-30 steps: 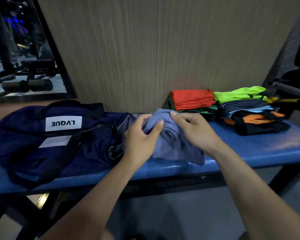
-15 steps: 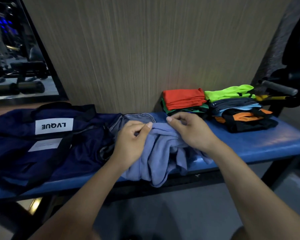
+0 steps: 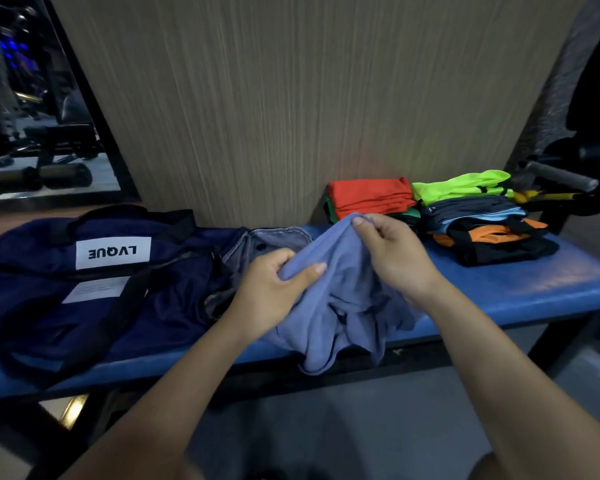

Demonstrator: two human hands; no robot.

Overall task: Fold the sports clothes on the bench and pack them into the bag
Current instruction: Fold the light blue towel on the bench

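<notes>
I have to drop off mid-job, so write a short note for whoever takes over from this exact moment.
Left hand: grips the near-left edge of the light blue garment.
Right hand: pinches its top edge, raised above the bench.
The garment is unfolded, its lower part hanging over the bench's front edge.
Navy bag lies left on the bench, a grey garment at its mouth.
Done: two folded stacks, orange-topped and neon-topped, sit at right.
Left: fold the blue garment, then pack everything into the bag.
</notes>
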